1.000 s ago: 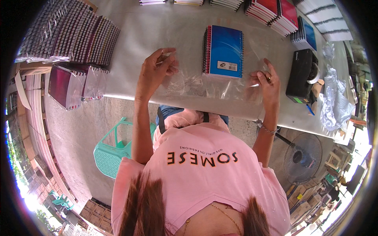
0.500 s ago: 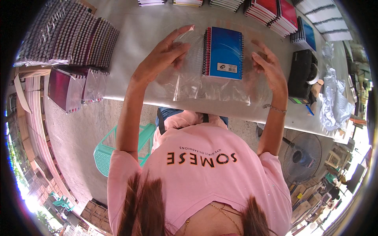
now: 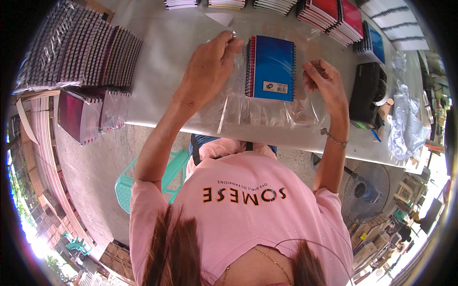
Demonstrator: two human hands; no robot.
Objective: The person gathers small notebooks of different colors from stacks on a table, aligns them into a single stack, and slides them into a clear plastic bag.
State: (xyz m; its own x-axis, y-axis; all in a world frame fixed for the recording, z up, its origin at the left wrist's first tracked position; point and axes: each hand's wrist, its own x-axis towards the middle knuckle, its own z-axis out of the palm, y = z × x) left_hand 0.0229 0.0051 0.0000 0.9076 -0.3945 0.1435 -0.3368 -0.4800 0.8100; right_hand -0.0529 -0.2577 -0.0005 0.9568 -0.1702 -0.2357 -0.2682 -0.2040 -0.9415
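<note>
a workshop: spiral notebooks (image 3: 81, 50) stand in bulk along the tabletop's (image 3: 157, 90) left edge, with concrete floor (image 3: 95, 186), stacked cardboard boxes (image 3: 117, 260) and a fan (image 3: 365, 190) beyond its near edge.

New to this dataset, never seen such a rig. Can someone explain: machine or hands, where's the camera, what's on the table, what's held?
No machine: a person works with a bare left hand and right hand. Every picture comes from one fisheye camera on their head, looking down, so straight edges bend; picture left is their left.

On the table, between the hands, lies a blue spiral notebook with clear plastic around it. Stacked spiral notebooks stand at left, red notebooks at upper right.

Both hands' fingers are by the plastic; whether either pinches it, I can't tell. Neither holds the blue notebook.
</note>
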